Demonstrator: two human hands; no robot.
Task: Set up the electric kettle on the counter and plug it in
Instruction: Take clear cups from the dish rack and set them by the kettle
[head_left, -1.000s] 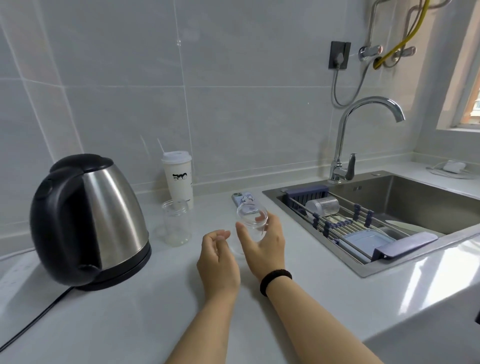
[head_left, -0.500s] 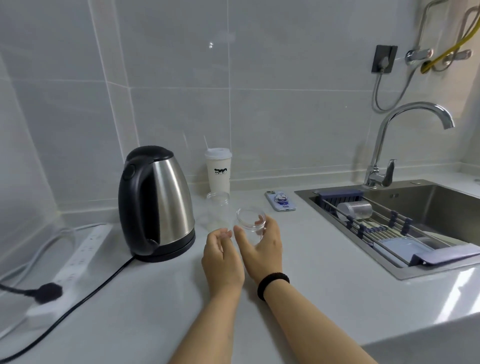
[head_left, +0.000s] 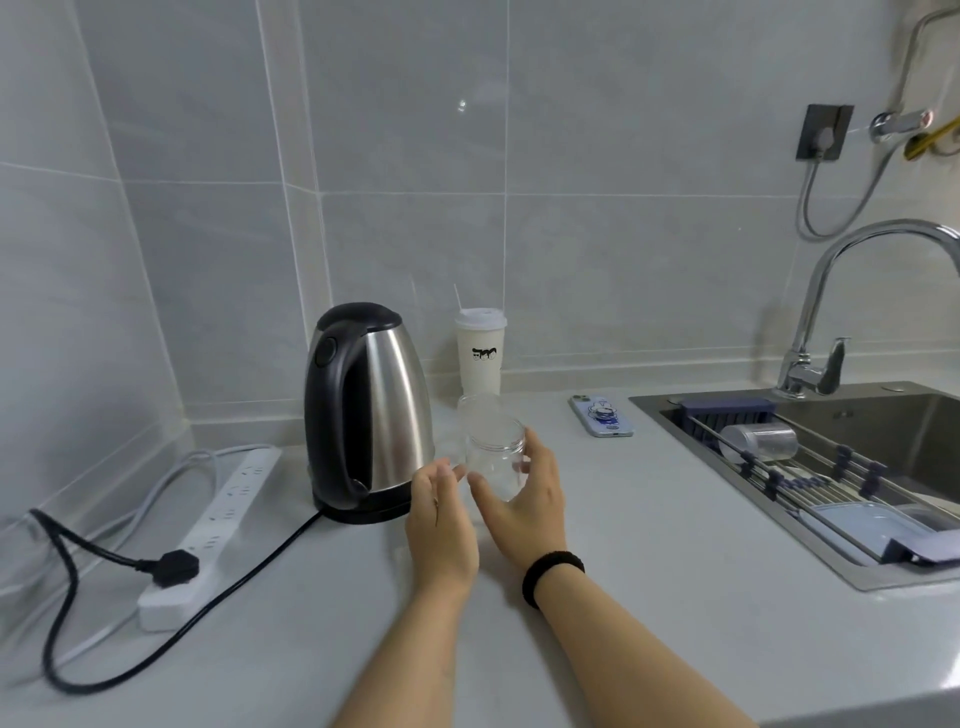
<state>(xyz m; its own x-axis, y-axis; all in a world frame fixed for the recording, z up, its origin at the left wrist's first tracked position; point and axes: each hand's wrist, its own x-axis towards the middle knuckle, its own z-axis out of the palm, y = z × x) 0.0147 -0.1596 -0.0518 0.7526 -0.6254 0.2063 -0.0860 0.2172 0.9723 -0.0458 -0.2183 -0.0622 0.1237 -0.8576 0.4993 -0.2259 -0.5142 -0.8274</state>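
Note:
A steel electric kettle (head_left: 379, 410) with a black handle and lid stands on its black base (head_left: 363, 512) on the counter. Its black cord (head_left: 208, 605) loops left to a black plug (head_left: 176, 567) seated in a white power strip (head_left: 218, 519). My right hand (head_left: 524, 499) is wrapped around a clear glass jar (head_left: 493, 460) just right of the kettle. My left hand (head_left: 441, 525) hovers open beside the jar, fingers apart, close to the kettle's base. A second clear jar (head_left: 475, 410) stands behind.
A white lidded cup (head_left: 480, 356) stands against the tiled wall. A phone (head_left: 602, 415) lies face down near the sink (head_left: 883, 415), which holds a drying rack (head_left: 810, 467) and a faucet (head_left: 831, 312). A wall socket (head_left: 823, 132) sits high right.
The view has swung left, bringing the power strip and plug into sight. My right hand has carried the jar left toward the kettle; my left hand moved with it.

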